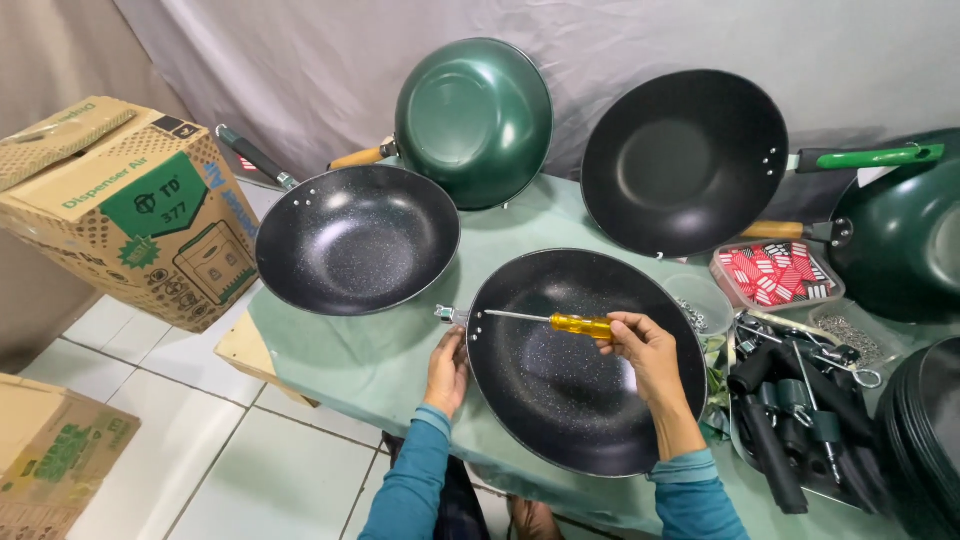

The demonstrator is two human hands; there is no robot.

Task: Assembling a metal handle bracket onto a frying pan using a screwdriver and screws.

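Observation:
A black speckled wok (585, 400) without a handle lies on the green-covered table in front of me. My left hand (447, 370) grips its left rim beside a small metal bracket (446, 314). My right hand (645, 348) holds a screwdriver with a yellow handle (581, 324). Its metal shaft reaches left across the wok to the rivets at the rim.
Another black wok (357, 238) lies at left, and a green wok (473, 122) and a black wok (683, 160) lean against the grey backdrop. A tray of black handles (790, 430), a box of red packets (778, 272) and stacked pans (925, 440) sit at right. Cardboard boxes (130, 210) stand at left.

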